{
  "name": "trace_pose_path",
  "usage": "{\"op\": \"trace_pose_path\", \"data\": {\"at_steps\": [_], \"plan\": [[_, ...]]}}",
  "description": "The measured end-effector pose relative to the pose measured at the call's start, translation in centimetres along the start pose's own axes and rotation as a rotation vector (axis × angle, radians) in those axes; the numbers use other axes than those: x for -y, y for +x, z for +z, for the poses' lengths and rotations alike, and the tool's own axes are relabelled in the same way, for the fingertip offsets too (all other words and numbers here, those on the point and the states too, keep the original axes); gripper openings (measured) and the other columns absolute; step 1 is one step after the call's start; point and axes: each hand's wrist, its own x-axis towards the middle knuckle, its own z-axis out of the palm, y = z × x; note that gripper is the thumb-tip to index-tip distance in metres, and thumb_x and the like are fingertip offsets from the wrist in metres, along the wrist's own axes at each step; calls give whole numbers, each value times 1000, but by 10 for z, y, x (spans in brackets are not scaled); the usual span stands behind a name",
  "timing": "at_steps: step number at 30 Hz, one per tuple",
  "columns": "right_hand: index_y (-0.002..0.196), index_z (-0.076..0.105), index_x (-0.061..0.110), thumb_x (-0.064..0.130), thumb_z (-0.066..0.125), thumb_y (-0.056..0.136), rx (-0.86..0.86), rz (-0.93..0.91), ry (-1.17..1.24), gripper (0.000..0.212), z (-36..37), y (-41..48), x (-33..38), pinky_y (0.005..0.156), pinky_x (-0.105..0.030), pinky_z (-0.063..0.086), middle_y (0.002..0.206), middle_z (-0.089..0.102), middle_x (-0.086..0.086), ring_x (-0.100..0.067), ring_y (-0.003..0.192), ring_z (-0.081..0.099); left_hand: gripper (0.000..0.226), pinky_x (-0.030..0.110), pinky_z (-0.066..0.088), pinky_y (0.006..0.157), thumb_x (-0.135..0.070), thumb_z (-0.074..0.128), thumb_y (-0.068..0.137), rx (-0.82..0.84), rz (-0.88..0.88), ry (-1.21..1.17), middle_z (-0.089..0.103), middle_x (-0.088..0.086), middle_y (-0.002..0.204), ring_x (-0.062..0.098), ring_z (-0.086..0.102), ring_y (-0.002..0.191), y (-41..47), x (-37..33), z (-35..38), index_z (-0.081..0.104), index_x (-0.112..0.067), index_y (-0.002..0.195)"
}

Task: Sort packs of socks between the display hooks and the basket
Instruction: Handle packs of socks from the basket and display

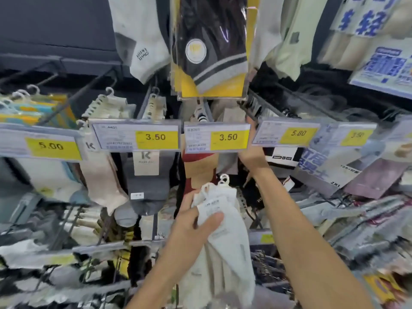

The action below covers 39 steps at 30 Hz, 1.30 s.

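My left hand (196, 221) grips a bunch of white sock packs (223, 241) with white plastic hangers at the top, low in the middle of the view. My right hand (250, 152) reaches up behind the 3.50 price tag (217, 138) on the centre display hook; its fingers are hidden by the tag, so I cannot see what they touch. Red and beige socks (200, 170) hang from that hook. No basket is in view.
Price tags line the hook ends: 5.00 (52, 146), 3.50 (136, 137), 5.80 (287, 133). Grey socks (147, 181) and pale pink socks (100, 177) hang at left. A black-and-yellow pack (211, 52) hangs above. Crowded hooks of packs fill the lower rows on both sides.
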Motion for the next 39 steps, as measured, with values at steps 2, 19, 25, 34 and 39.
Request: {"op": "trace_pose_path", "data": {"at_steps": [2,19,25,34,39], "plan": [[128,57,-5,12,45,104,-75,-159,79,32,1,-21,-4,97,-34,45,130,60,-22,-33,123,56,19,15,50,90,-47,65,84,-29,19,-18,52,-29,116,2,58,114,-2,7,0,78,-38,94],[122,55,43,39,47,93,-129,-480,30,30,-9,-158,-84,74,-7,45,107,64,28,10,96,59,33,19,48,103,-19,63,95,-57,88,-17,46,-41,124,-16,48,121,-13,6,22,73,-47,110],[91,73,29,20,55,83,0,-229,546,22,-29,-160,-86,59,-21,53,88,75,5,-7,73,67,41,26,44,106,-7,64,93,-168,109,31,54,-25,124,-11,49,122,-20,12,17,73,-45,109],[91,74,16,33,81,75,454,-85,1043,24,-49,-171,-85,35,-18,45,65,66,-1,-10,45,60,93,38,41,113,-9,77,81,-171,141,-44,47,-22,148,1,46,135,-21,17,6,31,-57,145],[89,75,19,23,73,77,169,-47,743,13,-24,-161,-88,67,-38,60,93,76,-10,-23,79,71,86,35,50,104,-25,87,69,-148,173,-7,53,-26,140,2,52,130,-15,16,15,44,-51,139]]}}
